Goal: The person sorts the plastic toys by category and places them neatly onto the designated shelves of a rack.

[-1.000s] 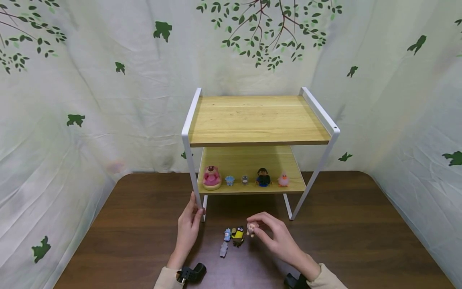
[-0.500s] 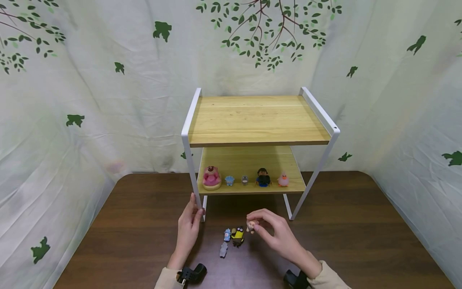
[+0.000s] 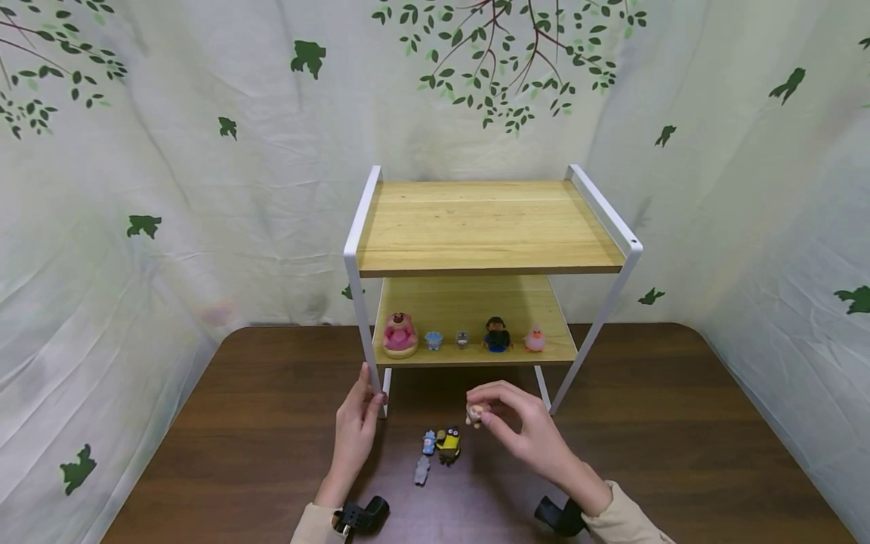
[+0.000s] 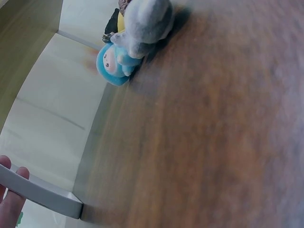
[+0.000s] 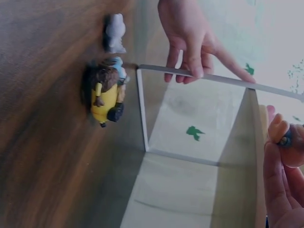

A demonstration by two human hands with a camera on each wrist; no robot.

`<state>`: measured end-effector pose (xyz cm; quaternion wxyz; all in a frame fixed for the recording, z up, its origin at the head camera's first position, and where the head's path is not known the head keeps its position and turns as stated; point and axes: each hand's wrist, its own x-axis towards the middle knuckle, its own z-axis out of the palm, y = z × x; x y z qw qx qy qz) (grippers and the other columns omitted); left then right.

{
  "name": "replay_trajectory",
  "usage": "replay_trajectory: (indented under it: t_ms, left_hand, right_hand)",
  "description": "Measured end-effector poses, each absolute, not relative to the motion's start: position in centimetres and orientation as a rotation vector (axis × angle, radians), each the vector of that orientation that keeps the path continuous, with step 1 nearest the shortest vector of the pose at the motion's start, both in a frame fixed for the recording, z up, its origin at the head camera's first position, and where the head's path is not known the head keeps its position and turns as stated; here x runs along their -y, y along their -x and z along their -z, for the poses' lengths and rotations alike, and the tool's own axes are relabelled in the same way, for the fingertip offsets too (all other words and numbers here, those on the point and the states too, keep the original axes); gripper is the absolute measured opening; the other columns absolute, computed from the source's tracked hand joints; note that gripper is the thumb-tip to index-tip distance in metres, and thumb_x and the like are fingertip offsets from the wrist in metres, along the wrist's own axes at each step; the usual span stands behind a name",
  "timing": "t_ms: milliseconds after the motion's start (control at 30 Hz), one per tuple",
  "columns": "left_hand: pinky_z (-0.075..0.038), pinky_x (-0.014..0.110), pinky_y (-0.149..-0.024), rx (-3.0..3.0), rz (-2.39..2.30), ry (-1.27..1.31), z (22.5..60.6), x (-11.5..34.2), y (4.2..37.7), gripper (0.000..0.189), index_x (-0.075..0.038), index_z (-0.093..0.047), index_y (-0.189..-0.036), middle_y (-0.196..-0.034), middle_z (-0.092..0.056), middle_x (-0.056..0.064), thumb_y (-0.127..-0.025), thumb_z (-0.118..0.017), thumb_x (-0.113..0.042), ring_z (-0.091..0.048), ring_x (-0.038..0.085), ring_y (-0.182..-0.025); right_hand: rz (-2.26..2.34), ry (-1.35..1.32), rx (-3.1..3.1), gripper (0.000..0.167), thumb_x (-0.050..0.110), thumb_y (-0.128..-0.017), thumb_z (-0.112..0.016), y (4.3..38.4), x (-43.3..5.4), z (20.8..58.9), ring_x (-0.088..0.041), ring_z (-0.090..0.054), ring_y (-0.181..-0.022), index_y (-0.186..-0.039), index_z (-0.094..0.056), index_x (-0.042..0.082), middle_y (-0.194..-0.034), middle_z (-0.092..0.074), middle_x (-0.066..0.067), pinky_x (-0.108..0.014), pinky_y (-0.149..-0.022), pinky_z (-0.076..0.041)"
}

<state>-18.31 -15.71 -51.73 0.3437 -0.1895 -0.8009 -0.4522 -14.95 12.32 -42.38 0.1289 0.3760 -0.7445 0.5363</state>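
Observation:
My left hand grips the front left leg of a two-tier shelf, its thumb on one side and fingers on the other. In front of the shelf my right hand pinches a small pale figurine between thumb and fingers, above the table. The right wrist view shows that figurine only partly, with a blue patch on it. Beside the right hand, a yellow-and-black figurine, a light blue one and a grey one lie close together on the table.
On the shelf's lower board stand a pink bear, a small blue figure, a tiny grey one, a dark-haired doll and a pink duck-like figure. The upper board overhangs them. A leaf-patterned curtain surrounds the table.
My right hand has lifted the pale figurine a little and carried it toward the shelf. The left hand stays on the leg.

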Motion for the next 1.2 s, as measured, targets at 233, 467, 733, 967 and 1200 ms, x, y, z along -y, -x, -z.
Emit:
replay_trajectory:
  t_ms: [233, 467, 733, 967, 1200]
  left_hand:
    - [-0.049, 0.017, -0.059, 2.082, 1.188, 0.484, 51.8, 15.8, 18.3, 0.077, -0.007, -0.030, -0.148, -0.082, -0.058, 0.007, -0.082, -0.063, 0.015, -0.057, 0.017, -0.070]
    - [-0.046, 0.017, -0.056, 2.047, 1.160, 0.507, 51.7, 15.7, 18.3, 0.077, -0.002, -0.033, -0.145, -0.081, -0.058, 0.008, -0.078, -0.065, 0.018, -0.056, 0.019, -0.067]
    - [-0.050, 0.018, -0.061, 2.074, 1.174, 0.495, 51.7, 15.7, 18.2, 0.080, -0.011, -0.030, -0.150, -0.082, -0.058, 0.007, -0.082, -0.063, 0.016, -0.057, 0.017, -0.070]
    - [-0.050, 0.014, -0.063, 2.055, 1.166, 0.493, 51.6, 15.5, 18.3, 0.075, 0.000, -0.034, -0.144, -0.079, -0.058, 0.009, -0.078, -0.065, 0.019, -0.059, 0.022, -0.067]
    - [-0.048, 0.014, -0.062, 2.056, 1.160, 0.494, 48.5, 14.6, 16.8, 0.070, 0.006, -0.034, -0.139, -0.077, -0.057, 0.016, -0.078, -0.062, 0.023, -0.057, 0.027, -0.065]
  right_hand:
    - [-1.605, -1.134, 2.123, 0.028, -0.008, -0.087, -0.064, 15.1, -12.2, 41.3, -0.019, -0.063, -0.093, -0.112, -0.063, 0.003, -0.110, -0.063, -0.013, -0.030, -0.073, -0.055]
    - [-1.607, -1.165, 2.065, 0.028, -0.009, -0.085, -0.066, 15.4, -11.9, 40.2, -0.020, -0.062, -0.093, -0.112, -0.063, 0.001, -0.111, -0.062, -0.013, -0.032, -0.076, -0.055]
    - [-1.528, -1.204, 2.014, 0.039, -0.022, -0.078, -0.064, 15.7, -11.4, 38.5, -0.019, -0.059, -0.085, -0.112, -0.061, -0.003, -0.104, -0.063, -0.017, -0.029, -0.072, -0.055]
    - [-1.502, -1.210, 1.987, 0.039, -0.022, -0.078, -0.064, 15.8, -11.6, 37.0, -0.019, -0.059, -0.086, -0.112, -0.061, -0.003, -0.106, -0.063, -0.016, -0.028, -0.075, -0.054]
    - [-1.517, -1.233, 1.966, 0.036, -0.017, -0.082, -0.062, 16.2, -11.9, 36.1, -0.018, -0.059, -0.088, -0.115, -0.061, -0.002, -0.111, -0.062, -0.015, -0.028, -0.077, -0.053]
